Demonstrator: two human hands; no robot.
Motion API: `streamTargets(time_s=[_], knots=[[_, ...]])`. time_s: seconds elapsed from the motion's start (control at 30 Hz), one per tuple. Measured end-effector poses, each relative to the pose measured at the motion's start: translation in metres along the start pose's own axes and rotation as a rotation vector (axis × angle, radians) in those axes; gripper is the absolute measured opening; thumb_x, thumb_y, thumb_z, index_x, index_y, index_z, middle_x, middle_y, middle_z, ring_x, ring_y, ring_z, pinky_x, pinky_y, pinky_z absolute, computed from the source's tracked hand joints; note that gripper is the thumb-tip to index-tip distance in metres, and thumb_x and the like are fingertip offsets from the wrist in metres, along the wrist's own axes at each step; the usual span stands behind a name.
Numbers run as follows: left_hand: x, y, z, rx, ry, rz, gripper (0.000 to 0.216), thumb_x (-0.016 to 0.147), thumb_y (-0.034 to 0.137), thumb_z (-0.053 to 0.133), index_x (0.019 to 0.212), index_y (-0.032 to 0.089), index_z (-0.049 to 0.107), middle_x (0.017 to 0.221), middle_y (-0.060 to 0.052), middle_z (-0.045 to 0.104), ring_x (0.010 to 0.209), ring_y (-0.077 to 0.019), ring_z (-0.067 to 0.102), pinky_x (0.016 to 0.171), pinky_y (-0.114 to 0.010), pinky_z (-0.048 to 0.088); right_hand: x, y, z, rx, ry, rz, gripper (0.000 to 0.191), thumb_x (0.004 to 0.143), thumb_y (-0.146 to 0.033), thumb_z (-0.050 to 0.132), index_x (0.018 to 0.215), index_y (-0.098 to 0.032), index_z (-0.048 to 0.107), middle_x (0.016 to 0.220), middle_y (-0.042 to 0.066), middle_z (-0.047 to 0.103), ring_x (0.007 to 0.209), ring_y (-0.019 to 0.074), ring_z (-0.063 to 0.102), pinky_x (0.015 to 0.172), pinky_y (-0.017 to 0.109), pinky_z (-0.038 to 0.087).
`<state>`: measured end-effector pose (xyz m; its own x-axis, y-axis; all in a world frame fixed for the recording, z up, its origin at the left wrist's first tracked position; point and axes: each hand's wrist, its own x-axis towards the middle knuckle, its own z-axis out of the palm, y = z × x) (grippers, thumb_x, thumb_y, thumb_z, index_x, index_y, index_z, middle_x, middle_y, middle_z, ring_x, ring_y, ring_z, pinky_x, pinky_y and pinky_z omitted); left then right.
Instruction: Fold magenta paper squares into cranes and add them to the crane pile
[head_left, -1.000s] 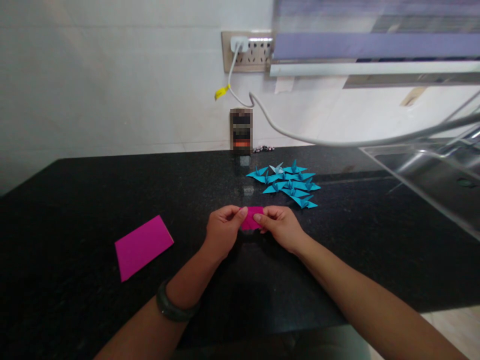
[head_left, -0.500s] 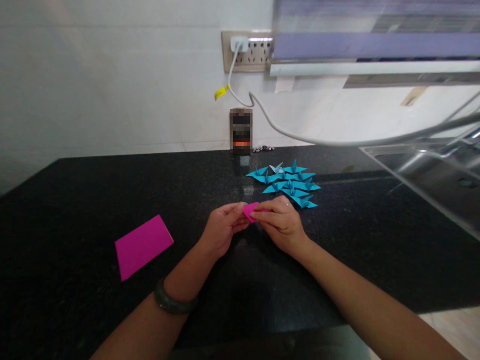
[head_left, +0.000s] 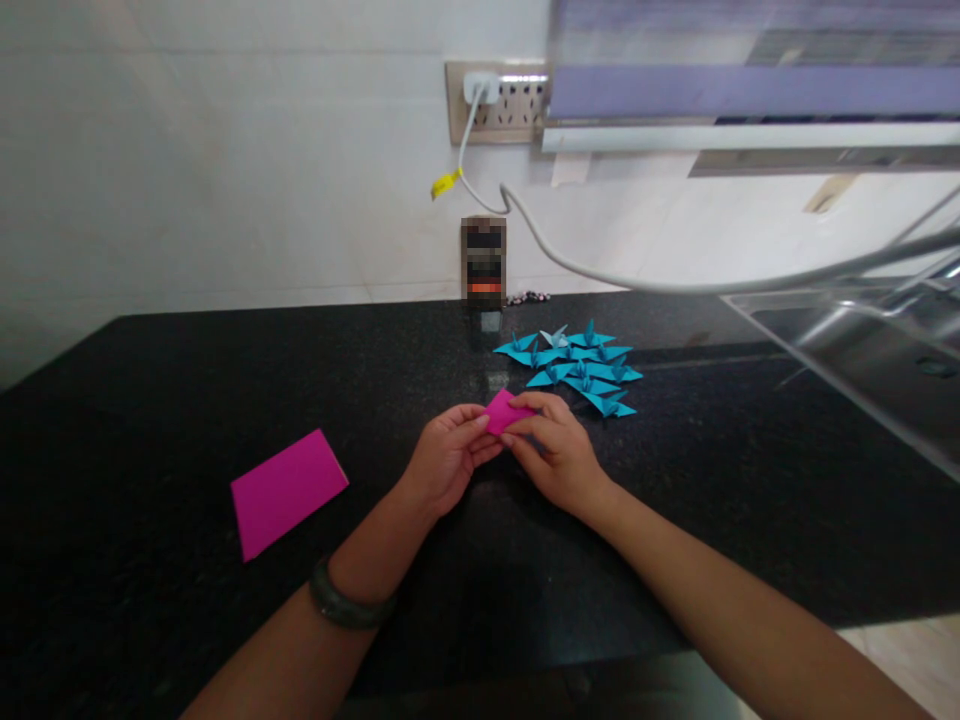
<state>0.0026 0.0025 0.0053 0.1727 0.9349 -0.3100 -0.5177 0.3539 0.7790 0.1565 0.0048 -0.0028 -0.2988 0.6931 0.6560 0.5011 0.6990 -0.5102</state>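
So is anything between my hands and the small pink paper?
Nothing visible. The left hand and right hand both pinch the small pink paper directly, above the black counter. The blue paper cranes lie just behind it, apart.

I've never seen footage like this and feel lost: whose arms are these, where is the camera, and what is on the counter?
No machine here: a person wears a camera on the head, looking forward and down at their own bare hands. The left hand and right hand together pinch a small folded pink paper. On the black counter lie a larger pink sheet to the left and a cluster of blue paper cranes beyond the hands. A white cable hangs from a wall socket.
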Motion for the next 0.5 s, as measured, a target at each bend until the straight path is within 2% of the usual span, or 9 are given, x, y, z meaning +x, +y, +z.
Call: streamTargets(time_s=[0.17,0.33,0.5], knots=[[0.0007,-0.0018,0.0005,0.005,-0.047,-0.005,0.017,0.070,0.014,0.061,0.087,0.011,0.062,0.078,-0.007,0.069,0.068,-0.0123,0.065,0.068,-0.024,0.050,-0.0001,-0.0023,0.0016,0.040,0.066,0.093,0.007,0.078,-0.018,0.053,0.075,-0.019,0.059,0.094,0.008,0.060,0.091,0.0188,0.056,0.081,0.036,0.046],[-0.0002,-0.0038,0.0008,0.052,-0.048,0.044,0.018,0.071,0.019,0.063,0.087,0.011,0.063,0.079,-0.007,0.069,0.071,-0.0128,0.065,0.071,-0.026,0.050,-0.0011,-0.0019,0.0038,0.033,0.119,0.106,0.007,0.077,-0.016,0.053,0.072,-0.019,0.057,0.092,0.008,0.060,0.088,0.0180,0.057,0.079,0.035,0.047],[-0.0009,-0.0078,0.0023,0.166,-0.058,0.127,0.030,0.065,0.022,0.070,0.093,0.013,0.063,0.084,-0.006,0.070,0.073,-0.0117,0.064,0.071,-0.024,0.049,-0.0010,-0.0017,0.0042,0.042,0.117,0.107,0.008,0.076,-0.015,0.054,0.071,-0.018,0.058,0.091,0.008,0.060,0.088,0.0179,0.057,0.079,0.034,0.046]])
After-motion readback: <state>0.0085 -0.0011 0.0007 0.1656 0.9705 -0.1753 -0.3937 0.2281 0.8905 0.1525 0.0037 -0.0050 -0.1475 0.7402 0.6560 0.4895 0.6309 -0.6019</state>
